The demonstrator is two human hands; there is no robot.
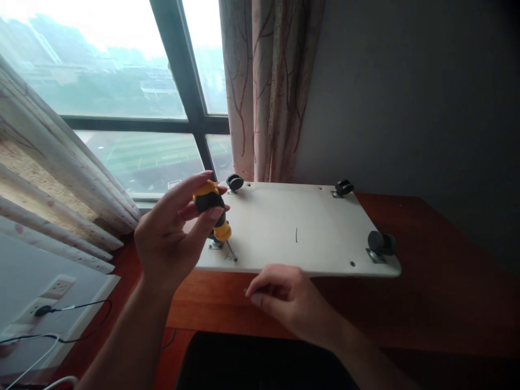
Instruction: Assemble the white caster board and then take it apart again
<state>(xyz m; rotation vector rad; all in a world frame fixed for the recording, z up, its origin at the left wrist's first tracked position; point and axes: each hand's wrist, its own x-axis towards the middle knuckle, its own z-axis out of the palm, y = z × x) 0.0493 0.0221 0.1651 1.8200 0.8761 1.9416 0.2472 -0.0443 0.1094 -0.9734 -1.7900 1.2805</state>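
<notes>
Your left hand (pixel 173 233) has its fingers bent round the screwdriver's (pixel 211 208) yellow-and-black handle, shaft down at the near-left part of the white board (pixel 284 227) on the table (pixel 211 300). Right hand (pixel 288 300): fingers curled, almost closed, near the board's front edge; contents unclear. Handwriting: short stroke mid-board; marks by the shaft, illegible.

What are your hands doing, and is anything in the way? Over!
Left hand gripping yellow-and-black screwdriver, tip down at white board. Right hand curled by board's near edge, contents unclear. Metal caster plate close by, looks clear of tip. Over.
</notes>
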